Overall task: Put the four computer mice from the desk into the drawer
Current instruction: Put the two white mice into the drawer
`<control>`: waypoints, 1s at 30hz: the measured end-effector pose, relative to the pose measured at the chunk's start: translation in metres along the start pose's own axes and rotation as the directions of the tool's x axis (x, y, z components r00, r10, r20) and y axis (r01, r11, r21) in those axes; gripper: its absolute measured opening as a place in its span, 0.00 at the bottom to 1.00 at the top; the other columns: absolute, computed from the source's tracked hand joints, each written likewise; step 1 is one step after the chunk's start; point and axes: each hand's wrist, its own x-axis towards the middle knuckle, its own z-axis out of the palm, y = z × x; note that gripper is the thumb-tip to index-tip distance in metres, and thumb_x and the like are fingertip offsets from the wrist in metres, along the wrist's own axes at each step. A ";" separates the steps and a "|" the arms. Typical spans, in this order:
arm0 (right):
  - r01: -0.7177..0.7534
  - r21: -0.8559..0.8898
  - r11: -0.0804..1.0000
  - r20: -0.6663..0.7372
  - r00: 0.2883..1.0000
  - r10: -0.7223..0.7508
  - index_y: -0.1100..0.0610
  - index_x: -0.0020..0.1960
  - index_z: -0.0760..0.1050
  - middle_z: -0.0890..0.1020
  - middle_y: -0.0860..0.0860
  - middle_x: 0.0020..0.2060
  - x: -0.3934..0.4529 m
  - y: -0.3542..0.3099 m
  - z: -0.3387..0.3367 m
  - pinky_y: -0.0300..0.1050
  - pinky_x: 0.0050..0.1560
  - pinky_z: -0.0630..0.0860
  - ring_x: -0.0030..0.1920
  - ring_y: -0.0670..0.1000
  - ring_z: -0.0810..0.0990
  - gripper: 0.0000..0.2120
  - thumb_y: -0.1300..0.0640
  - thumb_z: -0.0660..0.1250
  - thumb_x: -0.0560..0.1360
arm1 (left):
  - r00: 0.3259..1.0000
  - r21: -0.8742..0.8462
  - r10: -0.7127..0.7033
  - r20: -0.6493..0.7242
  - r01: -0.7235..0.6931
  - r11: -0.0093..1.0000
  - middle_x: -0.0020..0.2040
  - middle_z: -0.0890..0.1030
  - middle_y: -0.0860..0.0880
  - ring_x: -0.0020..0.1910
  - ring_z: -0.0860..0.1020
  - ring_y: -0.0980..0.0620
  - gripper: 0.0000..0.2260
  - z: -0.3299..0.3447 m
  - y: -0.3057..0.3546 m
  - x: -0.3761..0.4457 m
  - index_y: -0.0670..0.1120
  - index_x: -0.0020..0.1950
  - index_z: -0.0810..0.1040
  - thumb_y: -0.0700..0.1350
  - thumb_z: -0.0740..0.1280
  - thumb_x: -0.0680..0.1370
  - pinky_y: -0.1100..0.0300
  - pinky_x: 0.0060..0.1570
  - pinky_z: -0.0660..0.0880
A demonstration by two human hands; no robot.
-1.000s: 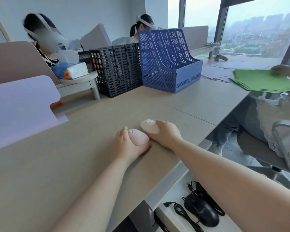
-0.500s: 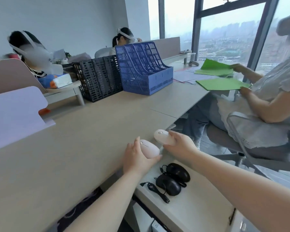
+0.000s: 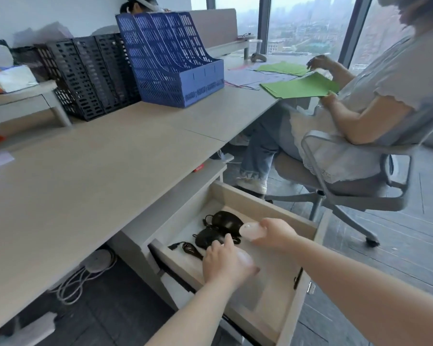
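Observation:
The open drawer (image 3: 265, 208) sticks out under the desk (image 3: 85, 176) edge. Two black wired mice (image 3: 225, 221) lie at its far left end, cables beside them. My right hand (image 3: 275, 233) holds a white mouse (image 3: 251, 230) over the drawer, just right of the black mice. My left hand (image 3: 225, 263) is lower in the drawer, closed around a pink mouse (image 3: 245, 259) that shows blurred under the palm. Both hands are over the drawer's inside.
A blue file rack (image 3: 170, 58) and black file racks (image 3: 90, 76) stand at the back of the desk. A person on an office chair (image 3: 355, 191) sits close to the right, handling green paper (image 3: 300, 86). Cables (image 3: 78, 278) lie on the floor under the desk.
Both hands lifted the pink and white mice off the desk, carried them over its edge and lowered them into the open drawer. My view turned down and to the right.

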 end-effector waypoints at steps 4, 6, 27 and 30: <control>-0.037 -0.038 0.999 0.045 0.998 0.038 0.58 0.68 0.68 0.75 0.55 0.65 0.012 0.013 0.015 0.50 0.64 0.73 0.66 0.56 0.72 0.32 0.44 0.69 0.70 | 0.998 0.107 -0.001 0.055 -0.005 0.994 0.68 0.69 0.43 0.67 0.66 0.43 0.48 0.025 0.004 0.009 0.48 0.74 0.56 0.68 0.69 0.62 0.52 0.67 0.63; -0.045 -0.055 0.997 0.066 0.997 0.049 0.58 0.68 0.68 0.76 0.54 0.65 0.019 0.015 0.021 0.50 0.63 0.74 0.65 0.56 0.73 0.32 0.45 0.70 0.69 | 0.997 0.139 -0.001 0.077 -0.010 0.990 0.66 0.70 0.44 0.66 0.67 0.44 0.45 0.033 0.004 0.015 0.48 0.72 0.58 0.68 0.69 0.63 0.52 0.65 0.64; 0.066 -0.202 0.977 0.134 0.990 -0.040 0.61 0.56 0.73 0.78 0.59 0.56 0.047 0.020 0.045 0.47 0.49 0.74 0.58 0.59 0.76 0.24 0.46 0.71 0.68 | 0.997 0.134 -0.037 0.070 0.027 0.991 0.61 0.65 0.46 0.59 0.76 0.46 0.46 0.049 0.002 0.034 0.46 0.67 0.61 0.61 0.79 0.58 0.53 0.54 0.75; 0.065 -0.192 0.979 0.117 0.992 -0.043 0.61 0.57 0.73 0.79 0.58 0.56 0.046 0.020 0.045 0.44 0.45 0.69 0.58 0.59 0.76 0.23 0.45 0.68 0.70 | 0.998 0.145 -0.019 0.059 0.010 0.989 0.61 0.65 0.46 0.58 0.76 0.45 0.45 0.049 0.003 0.034 0.45 0.67 0.61 0.62 0.78 0.59 0.53 0.55 0.75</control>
